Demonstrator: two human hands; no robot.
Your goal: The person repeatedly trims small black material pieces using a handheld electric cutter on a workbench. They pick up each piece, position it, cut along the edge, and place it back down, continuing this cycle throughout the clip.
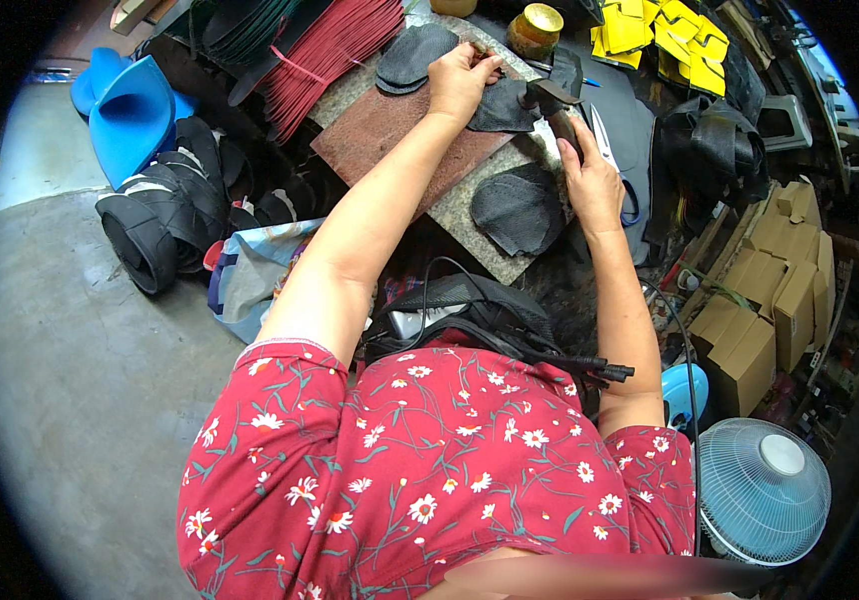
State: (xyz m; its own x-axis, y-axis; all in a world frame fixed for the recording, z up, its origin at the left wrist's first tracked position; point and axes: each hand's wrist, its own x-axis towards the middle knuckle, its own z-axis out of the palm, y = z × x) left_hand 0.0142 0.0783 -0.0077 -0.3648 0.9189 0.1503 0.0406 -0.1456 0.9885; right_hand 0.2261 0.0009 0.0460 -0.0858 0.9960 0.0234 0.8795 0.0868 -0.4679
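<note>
My right hand (pixel 592 180) grips a hammer (pixel 550 97) by its handle, with the head over the far right of the board. My left hand (pixel 462 82) is closed in a pinch just beside a black, rounded flat piece (pixel 503 108); what sits between its fingertips is too small to make out. That piece lies on a reddish-brown board (pixel 390 142), which rests on a speckled stone slab (pixel 470 215). A pile of black flat pieces (pixel 415 58) lies left of my left hand. Nearer to me, another black pile (pixel 519 209) lies on the slab. Scissors (pixel 602 138) lie beside my right hand.
A yellowish jar (pixel 536 32) stands beyond the hammer. Yellow pieces (pixel 660 38) lie far right, and bundled red strips (pixel 328 62) far left. Blue curved shapes (pixel 135 115) and black soles (pixel 165 205) sit left. Cardboard boxes (pixel 765 285) and a fan (pixel 762 492) stand right.
</note>
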